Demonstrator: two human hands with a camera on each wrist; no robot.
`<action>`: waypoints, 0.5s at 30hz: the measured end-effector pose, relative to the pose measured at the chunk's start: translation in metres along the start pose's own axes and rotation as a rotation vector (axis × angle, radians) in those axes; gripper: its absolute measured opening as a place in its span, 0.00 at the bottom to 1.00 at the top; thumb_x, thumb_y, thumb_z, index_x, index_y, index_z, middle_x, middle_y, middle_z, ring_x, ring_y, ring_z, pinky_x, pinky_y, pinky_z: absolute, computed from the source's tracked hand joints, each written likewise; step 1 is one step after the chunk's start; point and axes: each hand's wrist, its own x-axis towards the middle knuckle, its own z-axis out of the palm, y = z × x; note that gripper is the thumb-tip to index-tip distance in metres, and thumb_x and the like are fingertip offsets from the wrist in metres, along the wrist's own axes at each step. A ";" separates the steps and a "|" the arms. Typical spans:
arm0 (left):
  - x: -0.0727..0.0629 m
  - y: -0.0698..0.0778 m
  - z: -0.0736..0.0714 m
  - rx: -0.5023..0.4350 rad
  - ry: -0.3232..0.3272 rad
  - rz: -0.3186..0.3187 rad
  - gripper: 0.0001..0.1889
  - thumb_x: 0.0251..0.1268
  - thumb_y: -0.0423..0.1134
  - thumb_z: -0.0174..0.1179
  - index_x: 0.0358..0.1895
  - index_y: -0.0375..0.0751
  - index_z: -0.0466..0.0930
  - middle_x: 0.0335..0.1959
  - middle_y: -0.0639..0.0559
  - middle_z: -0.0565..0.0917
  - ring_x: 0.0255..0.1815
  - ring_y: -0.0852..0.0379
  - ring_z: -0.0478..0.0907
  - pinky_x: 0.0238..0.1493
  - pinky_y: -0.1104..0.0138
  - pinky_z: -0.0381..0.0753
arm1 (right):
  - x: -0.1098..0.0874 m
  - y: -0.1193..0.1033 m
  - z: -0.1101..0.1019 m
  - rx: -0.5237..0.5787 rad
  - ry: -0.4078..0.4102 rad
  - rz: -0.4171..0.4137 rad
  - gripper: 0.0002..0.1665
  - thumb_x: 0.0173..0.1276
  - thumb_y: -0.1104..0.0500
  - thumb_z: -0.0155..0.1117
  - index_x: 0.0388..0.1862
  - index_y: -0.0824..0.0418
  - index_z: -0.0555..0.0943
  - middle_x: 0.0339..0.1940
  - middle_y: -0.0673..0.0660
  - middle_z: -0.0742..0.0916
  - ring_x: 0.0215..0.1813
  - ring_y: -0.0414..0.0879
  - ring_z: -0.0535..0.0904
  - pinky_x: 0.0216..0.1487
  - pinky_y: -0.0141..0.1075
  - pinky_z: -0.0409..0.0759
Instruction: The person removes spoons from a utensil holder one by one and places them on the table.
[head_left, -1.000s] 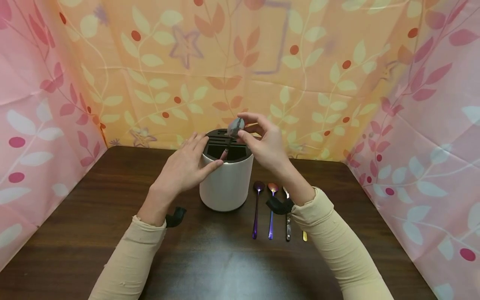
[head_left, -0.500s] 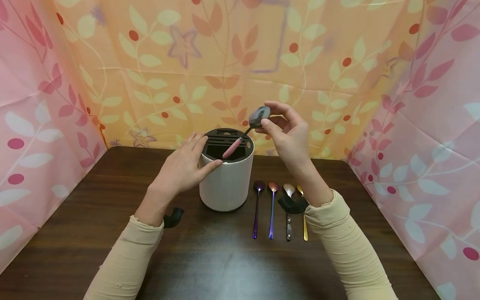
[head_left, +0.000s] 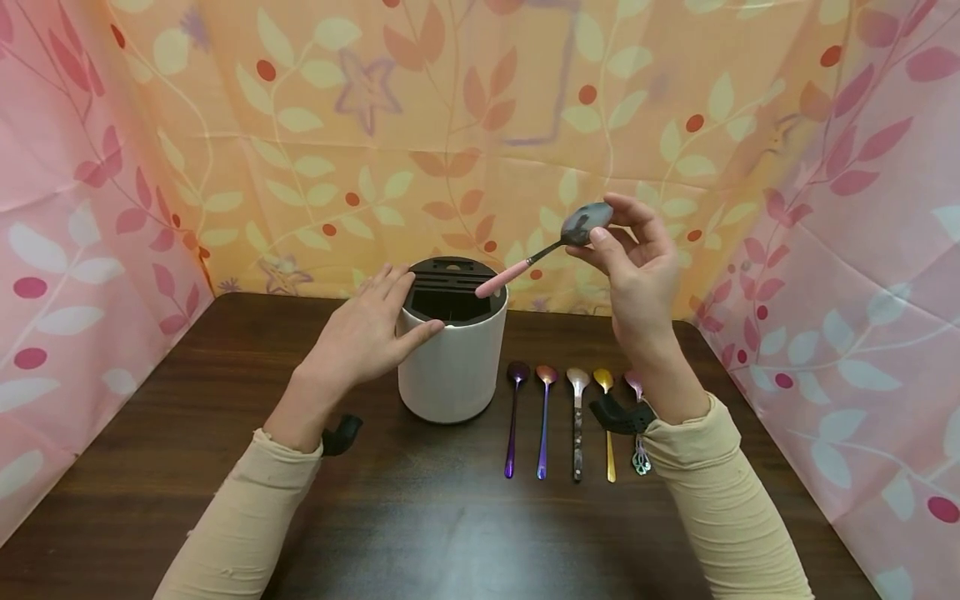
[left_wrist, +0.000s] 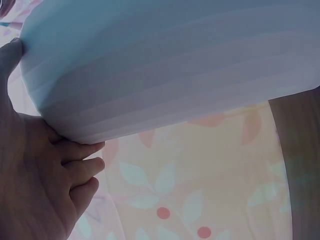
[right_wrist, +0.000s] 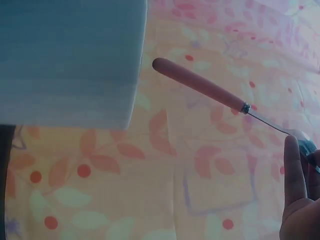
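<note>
My right hand [head_left: 645, 267] pinches a spoon [head_left: 508, 277] by its dark, shiny bowl. The spoon's pink handle points down and left, with its end overlapping the right part of the holder's top in the head view. The right wrist view shows the handle [right_wrist: 200, 87] beside the holder's side. A white round utensil holder [head_left: 450, 367] with a black slotted top [head_left: 450, 271] stands on the table. My left hand [head_left: 367, 333] rests against the holder's left rim, fingers straight and thumb along the front edge. In the left wrist view, the fingers [left_wrist: 82, 170] touch the holder's wall.
To the right of the holder lie several spoons in a row: a dark purple one [head_left: 513, 417], a copper-and-blue one [head_left: 543, 417], a silver one with a patterned handle [head_left: 577, 425], a gold one [head_left: 611, 458] and a pink one [head_left: 641, 458]. Floral cloth [head_left: 300, 167] encloses the table's back and sides.
My right hand has moved to the right, drawing the pink-handled spoon up and out of the holder; the spoon now tilts more sideways. My left hand stays at the holder's rim.
</note>
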 end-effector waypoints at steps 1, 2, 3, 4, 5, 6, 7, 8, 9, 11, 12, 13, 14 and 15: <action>-0.001 0.000 0.000 -0.003 0.001 0.000 0.54 0.71 0.78 0.44 0.82 0.34 0.56 0.84 0.41 0.55 0.86 0.42 0.45 0.83 0.47 0.48 | 0.000 -0.001 -0.004 0.004 0.010 -0.002 0.21 0.70 0.79 0.60 0.58 0.67 0.83 0.47 0.60 0.83 0.45 0.52 0.86 0.46 0.44 0.90; -0.001 0.000 0.001 -0.004 0.001 -0.001 0.54 0.71 0.77 0.44 0.82 0.33 0.56 0.84 0.41 0.55 0.86 0.42 0.45 0.83 0.47 0.49 | -0.001 -0.001 -0.007 0.002 0.020 -0.008 0.21 0.70 0.79 0.60 0.58 0.67 0.83 0.46 0.60 0.83 0.45 0.52 0.86 0.46 0.43 0.90; -0.002 -0.001 0.001 -0.006 0.004 0.000 0.54 0.71 0.77 0.44 0.82 0.33 0.56 0.84 0.41 0.56 0.86 0.42 0.45 0.83 0.47 0.49 | -0.001 -0.002 -0.011 0.000 0.029 -0.012 0.20 0.70 0.79 0.60 0.58 0.68 0.82 0.46 0.61 0.83 0.45 0.52 0.86 0.46 0.43 0.90; -0.002 -0.001 0.002 -0.008 0.006 0.000 0.54 0.71 0.77 0.45 0.82 0.33 0.57 0.84 0.41 0.56 0.86 0.42 0.45 0.83 0.47 0.49 | -0.001 -0.003 -0.015 -0.003 0.040 -0.016 0.20 0.70 0.79 0.60 0.58 0.68 0.82 0.46 0.61 0.83 0.45 0.52 0.86 0.46 0.43 0.90; -0.002 -0.002 0.003 -0.008 0.008 0.001 0.54 0.71 0.77 0.45 0.82 0.33 0.57 0.84 0.41 0.56 0.86 0.42 0.45 0.83 0.47 0.49 | -0.001 -0.004 -0.019 0.004 0.052 -0.014 0.20 0.70 0.79 0.60 0.58 0.69 0.83 0.46 0.62 0.83 0.44 0.52 0.86 0.46 0.43 0.90; -0.002 -0.002 0.004 -0.009 0.009 0.003 0.54 0.71 0.77 0.45 0.82 0.33 0.57 0.84 0.41 0.56 0.86 0.42 0.45 0.83 0.47 0.49 | -0.001 -0.004 -0.023 0.010 0.064 -0.014 0.19 0.70 0.80 0.59 0.57 0.69 0.82 0.46 0.63 0.82 0.44 0.53 0.86 0.46 0.43 0.90; -0.002 -0.002 0.004 -0.010 0.010 0.005 0.54 0.71 0.77 0.45 0.82 0.33 0.57 0.84 0.41 0.56 0.86 0.42 0.45 0.83 0.47 0.49 | -0.001 -0.005 -0.028 -0.001 0.070 -0.016 0.19 0.70 0.80 0.59 0.57 0.70 0.82 0.45 0.63 0.83 0.44 0.53 0.86 0.46 0.43 0.90; -0.001 -0.003 0.005 -0.010 0.011 0.007 0.54 0.71 0.77 0.45 0.82 0.33 0.57 0.84 0.41 0.56 0.86 0.42 0.46 0.83 0.47 0.49 | -0.001 -0.006 -0.033 -0.002 0.077 -0.014 0.19 0.70 0.80 0.59 0.57 0.70 0.82 0.45 0.63 0.83 0.44 0.53 0.86 0.46 0.43 0.90; -0.001 -0.003 0.006 -0.011 0.011 0.007 0.54 0.71 0.77 0.45 0.82 0.33 0.57 0.84 0.41 0.56 0.86 0.42 0.46 0.84 0.47 0.48 | -0.001 -0.006 -0.037 0.000 0.085 -0.010 0.18 0.70 0.80 0.59 0.57 0.71 0.82 0.45 0.64 0.83 0.44 0.53 0.87 0.46 0.43 0.90; 0.000 -0.004 0.007 -0.013 0.012 0.008 0.53 0.71 0.77 0.45 0.82 0.33 0.57 0.84 0.42 0.56 0.86 0.42 0.46 0.84 0.47 0.48 | -0.002 -0.008 -0.047 0.007 0.103 0.003 0.18 0.70 0.80 0.59 0.56 0.72 0.82 0.44 0.66 0.83 0.44 0.55 0.87 0.45 0.43 0.90; 0.000 -0.004 0.007 -0.013 0.012 0.008 0.53 0.71 0.77 0.45 0.82 0.33 0.57 0.84 0.42 0.56 0.86 0.42 0.46 0.84 0.47 0.48 | -0.002 -0.008 -0.052 -0.002 0.109 0.007 0.18 0.70 0.80 0.59 0.56 0.72 0.82 0.44 0.66 0.83 0.44 0.55 0.87 0.45 0.43 0.90; 0.001 -0.004 0.008 -0.013 0.011 0.009 0.53 0.72 0.77 0.45 0.82 0.34 0.57 0.84 0.42 0.56 0.86 0.42 0.46 0.84 0.47 0.48 | -0.003 -0.009 -0.057 -0.011 0.114 0.012 0.17 0.70 0.79 0.59 0.56 0.72 0.82 0.44 0.66 0.83 0.44 0.55 0.88 0.45 0.43 0.90; 0.002 -0.004 0.008 -0.011 0.012 0.010 0.53 0.72 0.76 0.45 0.82 0.34 0.57 0.84 0.42 0.56 0.86 0.42 0.46 0.83 0.47 0.49 | -0.004 -0.009 -0.062 -0.012 0.122 0.019 0.17 0.70 0.80 0.60 0.55 0.72 0.82 0.44 0.67 0.83 0.45 0.56 0.88 0.44 0.42 0.90; 0.002 -0.005 0.009 -0.009 0.010 0.012 0.53 0.72 0.76 0.45 0.82 0.34 0.57 0.84 0.42 0.56 0.86 0.42 0.46 0.83 0.47 0.49 | -0.005 -0.009 -0.068 -0.018 0.130 0.026 0.17 0.70 0.80 0.60 0.55 0.73 0.82 0.44 0.67 0.83 0.45 0.56 0.88 0.43 0.42 0.90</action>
